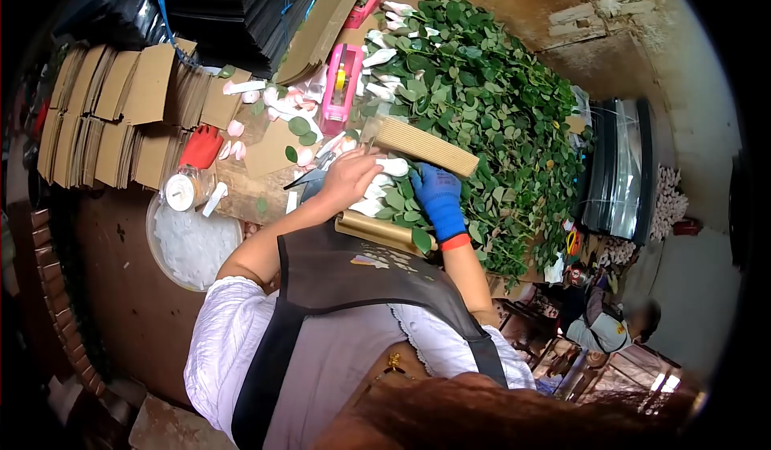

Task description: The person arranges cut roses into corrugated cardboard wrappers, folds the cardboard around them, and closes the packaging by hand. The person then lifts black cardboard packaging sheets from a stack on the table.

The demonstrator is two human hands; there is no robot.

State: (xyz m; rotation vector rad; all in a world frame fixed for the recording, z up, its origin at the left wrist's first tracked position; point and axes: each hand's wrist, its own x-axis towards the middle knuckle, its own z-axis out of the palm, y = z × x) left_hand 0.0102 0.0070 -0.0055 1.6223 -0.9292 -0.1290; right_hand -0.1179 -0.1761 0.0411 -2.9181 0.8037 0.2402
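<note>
My left hand [351,179], bare, is at the rose heads with its fingers bent together beside a white-wrapped bud [392,166]; what they hold is hidden. My right hand [438,191], in a blue glove with a red cuff, is closed among the green leaves [490,89], just right of that bud. What it grips is covered. A corrugated cardboard strip [430,146] lies above both hands. Nearer my body is a gold-brown cardboard roll or fold [377,233], with a leaf at its right end.
Pink tape dispensers [341,89] stand beyond my left hand. Cardboard stacks [148,89], a red glove [201,146], a jar [181,191] and a white-filled tub [193,241] are at left. Another person [602,329] is at lower right.
</note>
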